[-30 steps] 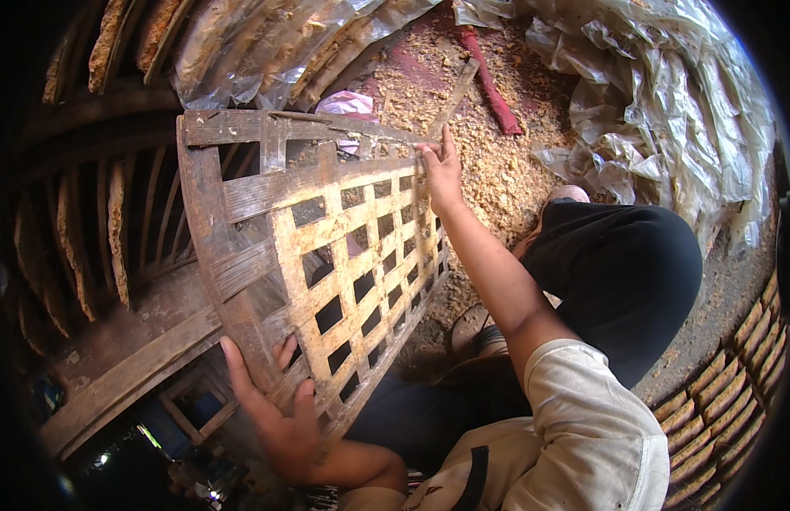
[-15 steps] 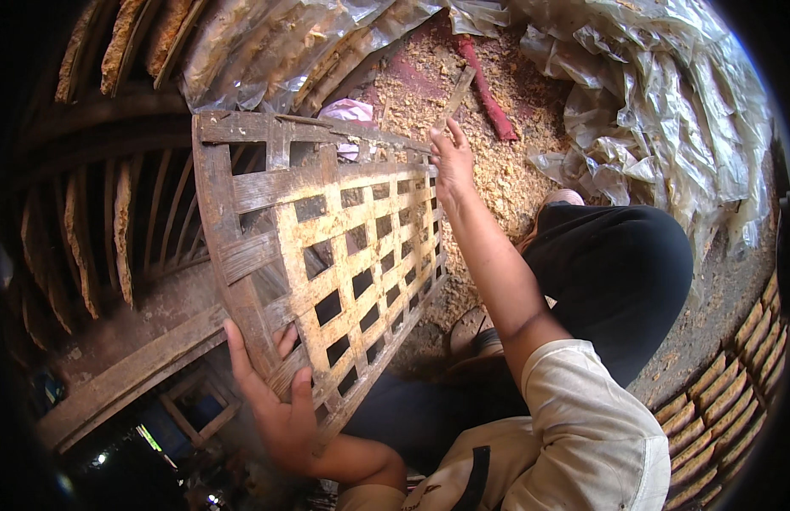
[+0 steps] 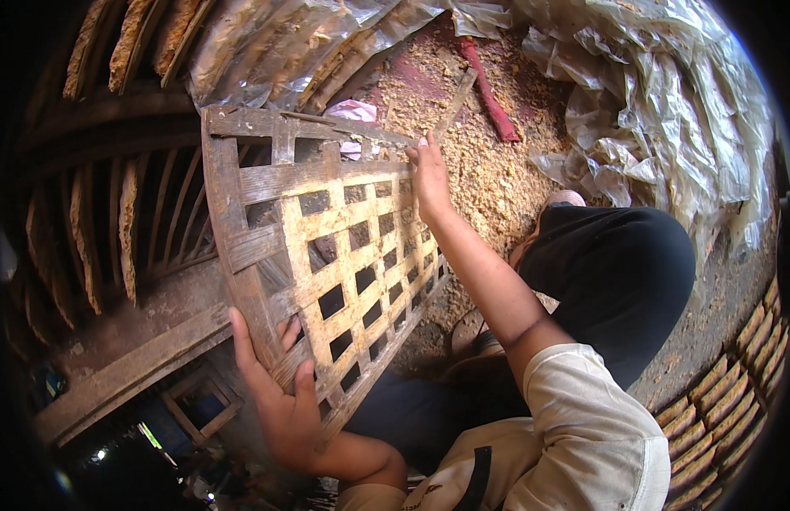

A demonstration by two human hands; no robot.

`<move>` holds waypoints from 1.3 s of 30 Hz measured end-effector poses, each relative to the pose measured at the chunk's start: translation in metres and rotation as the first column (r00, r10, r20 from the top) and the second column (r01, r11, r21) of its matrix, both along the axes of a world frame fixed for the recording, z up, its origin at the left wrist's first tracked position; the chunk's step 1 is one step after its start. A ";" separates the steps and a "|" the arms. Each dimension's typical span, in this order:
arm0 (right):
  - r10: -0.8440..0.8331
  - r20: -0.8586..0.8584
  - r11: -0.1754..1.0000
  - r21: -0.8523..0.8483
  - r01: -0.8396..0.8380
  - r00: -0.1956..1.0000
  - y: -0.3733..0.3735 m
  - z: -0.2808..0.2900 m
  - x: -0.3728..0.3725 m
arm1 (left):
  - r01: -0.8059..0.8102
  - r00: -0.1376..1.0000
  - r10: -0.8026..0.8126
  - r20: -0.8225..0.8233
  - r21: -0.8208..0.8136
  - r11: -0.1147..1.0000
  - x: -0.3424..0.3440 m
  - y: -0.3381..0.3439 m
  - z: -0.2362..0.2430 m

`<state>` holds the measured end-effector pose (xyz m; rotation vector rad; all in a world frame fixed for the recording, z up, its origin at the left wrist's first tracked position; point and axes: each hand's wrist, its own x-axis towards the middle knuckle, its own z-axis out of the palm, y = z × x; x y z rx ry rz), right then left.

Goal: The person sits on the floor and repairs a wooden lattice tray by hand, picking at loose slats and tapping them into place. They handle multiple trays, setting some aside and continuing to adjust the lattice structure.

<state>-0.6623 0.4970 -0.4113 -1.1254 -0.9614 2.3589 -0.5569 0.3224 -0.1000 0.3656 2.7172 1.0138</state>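
1. Between the left hand (image 3: 286, 410) and the right hand (image 3: 431, 183), a weathered brown lattice panel of flat wooden slats (image 3: 340, 223), yellowed across its middle, stands steeply tilted.
2. The panel's far end could slip or swing if the right hand bears on it only lightly; whether those fingers (image 3: 423, 153) clamp its edge or just rest there, I cannot tell.
3. A thin, dark, splintery wooden strip (image 3: 308, 122) along the panel's upper edge could snag skin if a palm slides over it.
4. Left of the panel runs a long, worn brown wooden beam (image 3: 139, 372); a careless leftward swing could knock the frame against it and strain old slats.
5. At the panel's near lower corner, the left hand's fingers are clamped on the frame: one along the outer side, the thumb opposite, a fingertip showing through an opening.
6. Right of the panel, the bare right forearm (image 3: 484, 277) stretches forward to its far upper edge.
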 end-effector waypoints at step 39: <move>0.070 -0.038 0.979 0.195 -0.062 0.997 0.007 0.099 0.017 | 0.188 0.971 -0.199 -0.133 -0.091 0.978 0.002 0.008 0.000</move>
